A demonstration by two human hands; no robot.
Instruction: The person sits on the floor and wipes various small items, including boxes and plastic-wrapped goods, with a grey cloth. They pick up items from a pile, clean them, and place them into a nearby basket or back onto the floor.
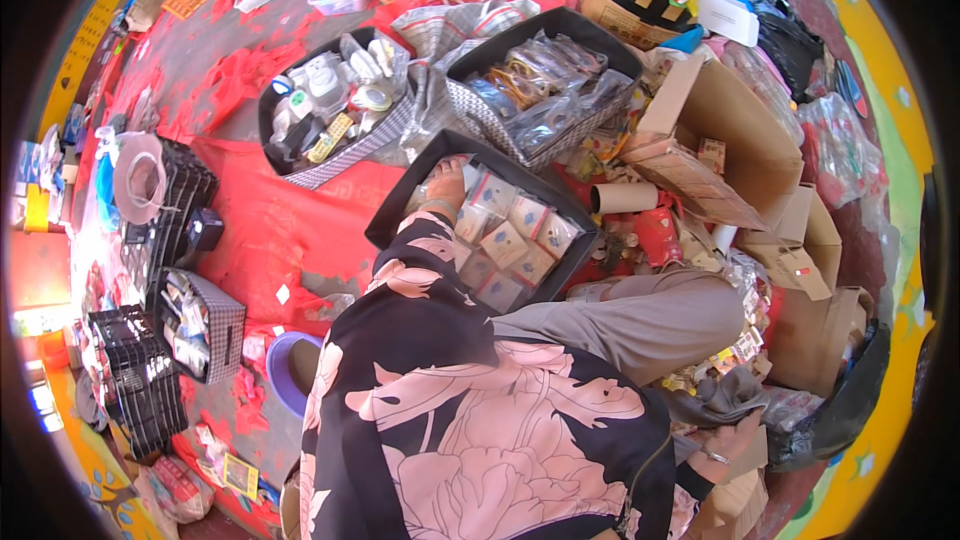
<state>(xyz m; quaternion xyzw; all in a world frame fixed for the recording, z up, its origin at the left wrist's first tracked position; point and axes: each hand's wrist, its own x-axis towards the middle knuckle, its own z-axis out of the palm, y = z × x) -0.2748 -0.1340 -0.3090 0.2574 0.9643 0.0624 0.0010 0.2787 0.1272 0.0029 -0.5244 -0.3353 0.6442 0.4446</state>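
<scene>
Because my right hand [735,448] is half-hidden by a crumpled grey cloth [712,400], I cannot tell its grip. My left hand [447,182], fingers slightly bent, lies over flat, square, clear-wrapped packets [504,246], perhaps steadying them; any hold is unclear. Around it, a black, stiff-walled bin [535,192] corrals them; beyond, a checked box [490,125] holds glossy bags [555,90].

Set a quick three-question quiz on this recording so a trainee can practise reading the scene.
1. Where is the left hand?
A) at the orange basket
B) at the dark box of square packets
C) inside the large cardboard carton

2. True or false: the purple bucket stands on the person's left.

3. Fill in: the torn sheeting spread on the floor is coloured ____.

Key: 1. B; 2. true; 3. red.
</scene>
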